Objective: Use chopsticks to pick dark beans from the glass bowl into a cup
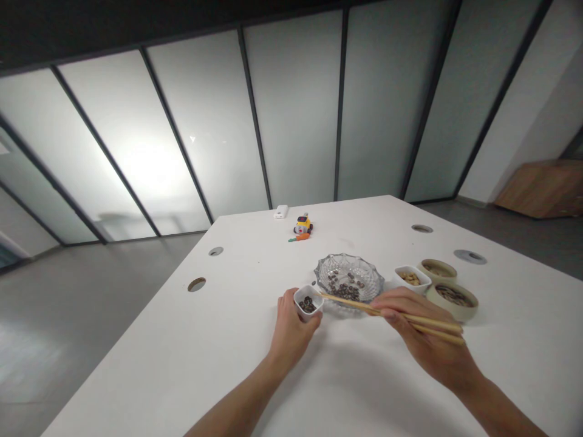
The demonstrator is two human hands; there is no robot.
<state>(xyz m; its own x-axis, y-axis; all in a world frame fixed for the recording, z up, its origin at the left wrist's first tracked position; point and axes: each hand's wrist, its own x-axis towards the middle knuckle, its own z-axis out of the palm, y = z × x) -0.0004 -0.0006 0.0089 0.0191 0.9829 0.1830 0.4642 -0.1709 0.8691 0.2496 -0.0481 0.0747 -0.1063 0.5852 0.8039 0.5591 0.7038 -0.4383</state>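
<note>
My left hand is wrapped around a small white cup that has dark beans inside. Between the fingers of my right hand is a pair of wooden chopsticks, their tips over the right rim of the cup. Whether the tips pinch a bean is too small to tell. Behind the chopsticks stands a scalloped clear glass bowl, with many dark beans lying in it. One loose dark bean is on the table just left of the bowl.
Right of the glass bowl are a white dish of light brown pieces and two beige bowls with contents. Farther back on the white table sit a yellow toy vehicle, an orange carrot-shaped item and a white device.
</note>
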